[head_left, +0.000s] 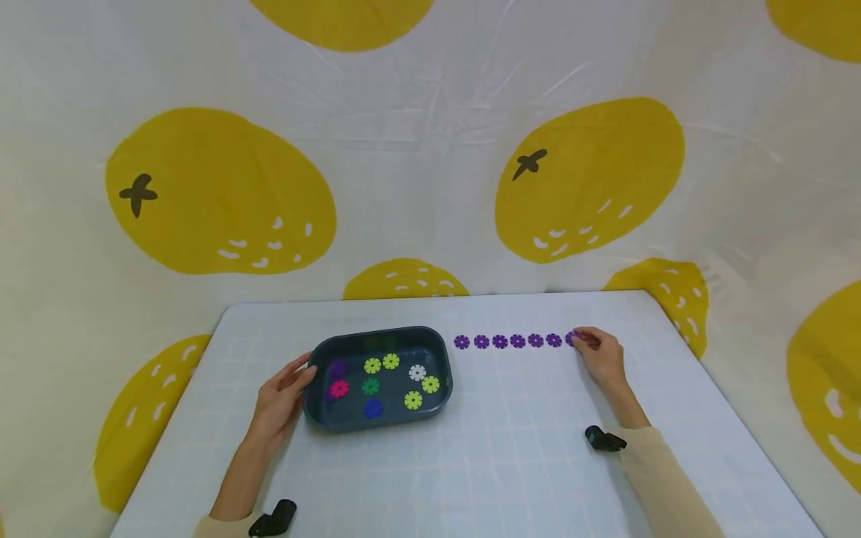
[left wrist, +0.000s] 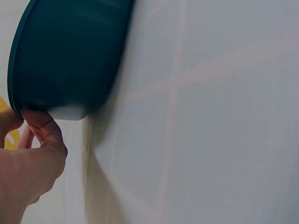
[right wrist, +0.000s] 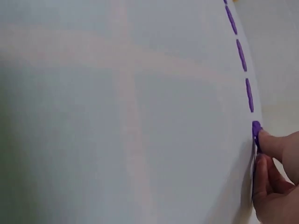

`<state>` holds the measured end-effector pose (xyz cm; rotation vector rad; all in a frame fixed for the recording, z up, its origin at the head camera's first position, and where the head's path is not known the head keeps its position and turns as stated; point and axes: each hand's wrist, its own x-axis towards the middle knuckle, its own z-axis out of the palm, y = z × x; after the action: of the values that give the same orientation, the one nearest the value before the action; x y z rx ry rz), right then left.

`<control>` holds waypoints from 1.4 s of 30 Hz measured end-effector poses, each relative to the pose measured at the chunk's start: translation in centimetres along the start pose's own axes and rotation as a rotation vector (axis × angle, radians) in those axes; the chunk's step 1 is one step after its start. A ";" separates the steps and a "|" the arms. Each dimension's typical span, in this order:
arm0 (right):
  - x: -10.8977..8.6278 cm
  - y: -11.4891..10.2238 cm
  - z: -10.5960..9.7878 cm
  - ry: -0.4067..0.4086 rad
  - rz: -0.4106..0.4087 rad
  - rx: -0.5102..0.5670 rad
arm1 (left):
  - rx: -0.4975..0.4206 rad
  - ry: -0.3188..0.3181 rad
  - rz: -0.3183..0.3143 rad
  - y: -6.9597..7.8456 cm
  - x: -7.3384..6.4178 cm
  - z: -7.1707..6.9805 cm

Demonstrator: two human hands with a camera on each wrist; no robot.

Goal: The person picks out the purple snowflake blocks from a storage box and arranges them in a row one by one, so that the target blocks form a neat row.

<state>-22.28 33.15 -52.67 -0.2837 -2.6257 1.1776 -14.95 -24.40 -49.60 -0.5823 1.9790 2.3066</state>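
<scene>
My left hand (head_left: 277, 403) grips the left rim of a dark teal tray (head_left: 377, 426), its thumb and fingers pinching the edge in the left wrist view. Inside lie notched, snowflake-like plastic discs: yellow-green ones, a white disc (head_left: 417, 373), a green disc (head_left: 371, 386), a blue disc (head_left: 373, 408), a pink disc (head_left: 339, 388) and purple ones. To the tray's right runs a straight row of several purple discs (head_left: 517, 341). At the row's right end my right hand (head_left: 602, 359) pinches a purple disc (right wrist: 256, 129), partly hidden by the fingers and close against the tabletop.
The white table (head_left: 511, 463) has a faint grid pattern. Behind it and at its sides hangs a pale cloth (head_left: 417, 187) with large yellow fruit prints. Black devices are strapped at the left wrist (head_left: 273, 518) and right wrist (head_left: 605, 439).
</scene>
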 end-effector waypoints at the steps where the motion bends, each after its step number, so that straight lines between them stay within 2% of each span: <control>1: 0.1 0.0 -0.1 -0.008 -0.006 -0.008 | -0.005 0.000 0.003 0.0 0.0 0.0; 9: 0.5 -0.1 -0.1 -0.058 -0.038 -0.041 | 0.007 -0.005 0.019 0.0 0.1 -0.1; 16: 0.1 -0.6 -0.4 -0.036 0.005 -0.006 | 0.011 -0.016 0.019 -0.2 0.1 0.1; 19: -0.2 -1.6 -0.4 -0.052 0.001 0.015 | 0.013 -0.009 0.020 -0.2 0.0 0.2; 24: -0.3 -3.6 -0.2 -0.074 -0.058 0.041 | 0.035 -0.004 0.015 0.0 0.0 0.1; 32: -0.8 -6.9 1.0 -0.132 -0.133 0.087 | 0.071 -0.005 -0.037 0.4 0.0 -0.1; 42: -1.9 -10.9 2.4 -0.186 -0.230 0.141 | 0.068 -0.008 -0.045 0.4 0.0 -0.2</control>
<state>-21.97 23.84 -46.32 0.1580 -2.6222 1.3552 -15.01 -24.70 -49.21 -0.6051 2.0095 2.2030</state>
